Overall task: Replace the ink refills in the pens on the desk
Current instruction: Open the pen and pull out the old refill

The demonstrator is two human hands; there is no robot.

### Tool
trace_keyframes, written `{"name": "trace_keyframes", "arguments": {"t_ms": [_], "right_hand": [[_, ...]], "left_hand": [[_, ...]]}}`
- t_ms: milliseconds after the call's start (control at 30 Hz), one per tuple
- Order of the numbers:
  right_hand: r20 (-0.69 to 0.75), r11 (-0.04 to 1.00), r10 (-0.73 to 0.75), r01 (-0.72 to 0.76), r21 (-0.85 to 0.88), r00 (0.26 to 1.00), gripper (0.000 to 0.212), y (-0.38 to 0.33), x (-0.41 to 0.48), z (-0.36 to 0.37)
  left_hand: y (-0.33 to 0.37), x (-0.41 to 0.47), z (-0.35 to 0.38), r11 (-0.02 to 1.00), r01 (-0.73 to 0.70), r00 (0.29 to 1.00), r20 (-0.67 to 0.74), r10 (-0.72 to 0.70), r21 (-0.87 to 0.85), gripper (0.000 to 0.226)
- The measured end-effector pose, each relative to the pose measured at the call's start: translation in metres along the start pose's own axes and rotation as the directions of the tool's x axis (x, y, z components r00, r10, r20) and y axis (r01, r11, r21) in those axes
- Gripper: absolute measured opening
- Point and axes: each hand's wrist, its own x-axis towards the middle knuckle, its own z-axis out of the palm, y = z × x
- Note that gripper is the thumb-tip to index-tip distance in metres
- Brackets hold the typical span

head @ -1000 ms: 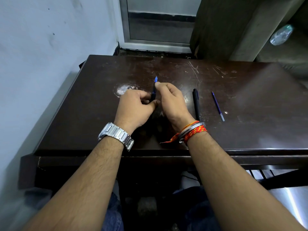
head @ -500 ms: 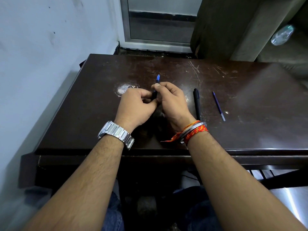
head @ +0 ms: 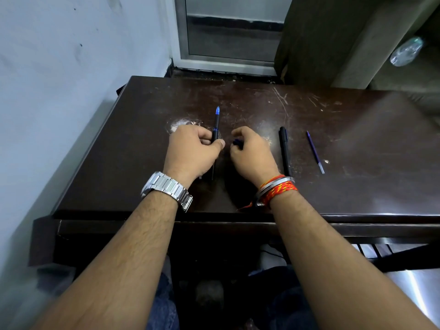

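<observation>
My left hand [head: 191,151] grips a dark pen with a blue tip [head: 216,123] that points away from me, over the middle of the dark wooden desk [head: 357,139]. A thin rod shows below the hand near the desk surface. To the right of it, my right hand [head: 250,152] has curled fingers that pinch a small dark blue piece [head: 237,142], apart from the pen. A black pen [head: 284,148] lies on the desk just right of my right hand. Further right lies a thin blue refill [head: 314,151].
A pale wall runs along the desk's left edge. Behind the desk are a metal door frame [head: 226,64] and a dark curtain [head: 316,36]. A plastic bottle [head: 406,51] sits at the far right. The desk's right half is scratched.
My hands have come apart: the right hand has pulled away to the right with a small dark blue piece, while the left hand keeps the pen.
</observation>
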Motion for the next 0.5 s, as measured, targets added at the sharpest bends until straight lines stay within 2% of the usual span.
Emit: {"name": "trace_keyframes", "arguments": {"t_ms": [100, 200, 333, 400, 500], "right_hand": [[-0.032, 0.995, -0.011, 0.008, -0.100, 0.999, 0.022, 0.001, -0.001, 0.003], [0.002, 0.981, -0.007, 0.008, -0.194, 1.000, 0.027, 0.001, 0.002, 0.002], [0.044, 0.980, 0.073, -0.064, -0.190, 0.996, 0.038, 0.001, 0.002, 0.001], [-0.017, 0.991, 0.068, -0.069, -0.118, 0.998, 0.036, -0.002, 0.001, -0.001], [-0.090, 0.979, 0.097, -0.079, 0.189, 0.991, 0.028, -0.011, 0.001, -0.003]], "left_hand": [[0.001, -0.002, 0.000, 0.999, -0.016, 1.000, -0.004, 0.016, 0.034, 0.014], [0.001, -0.002, 0.000, 0.998, -0.020, 1.000, 0.001, 0.020, 0.052, 0.016], [-0.001, -0.001, 0.001, 0.999, -0.011, 1.000, 0.015, 0.010, 0.048, 0.017], [-0.002, -0.001, 0.003, 0.997, -0.022, 1.000, 0.014, 0.021, 0.067, 0.020], [-0.003, -0.001, 0.003, 0.996, -0.041, 0.999, 0.030, 0.039, 0.075, 0.019]]}}
